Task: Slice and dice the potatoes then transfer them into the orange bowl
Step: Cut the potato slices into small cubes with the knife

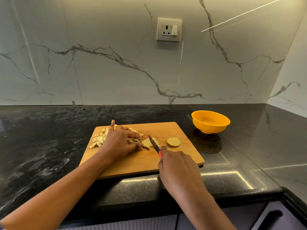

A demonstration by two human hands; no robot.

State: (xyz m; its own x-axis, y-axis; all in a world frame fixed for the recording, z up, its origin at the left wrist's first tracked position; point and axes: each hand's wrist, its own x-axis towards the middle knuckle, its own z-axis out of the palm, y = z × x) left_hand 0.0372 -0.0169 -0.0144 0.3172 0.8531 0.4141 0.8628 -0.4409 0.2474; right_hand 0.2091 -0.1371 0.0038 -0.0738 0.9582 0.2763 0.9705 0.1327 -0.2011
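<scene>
A wooden cutting board (174,130) lies on the black counter. My left hand (121,141) rests on it, fingertips holding down a stack of potato slices (147,143). My right hand (176,165) grips a knife (154,144) by its orange-red handle, the blade set across those slices. A pile of diced potato (100,138) lies at the board's left end, partly hidden behind my left hand. One round potato slice (173,141) lies alone to the right of the blade. The orange bowl (210,122) stands off the board's far right corner.
The black stone counter (49,138) runs left and right, with its front edge close to me and a corner wall at the right. A wall socket (169,29) sits on the marble backsplash. Drawer fronts with a dark handle (269,218) are below.
</scene>
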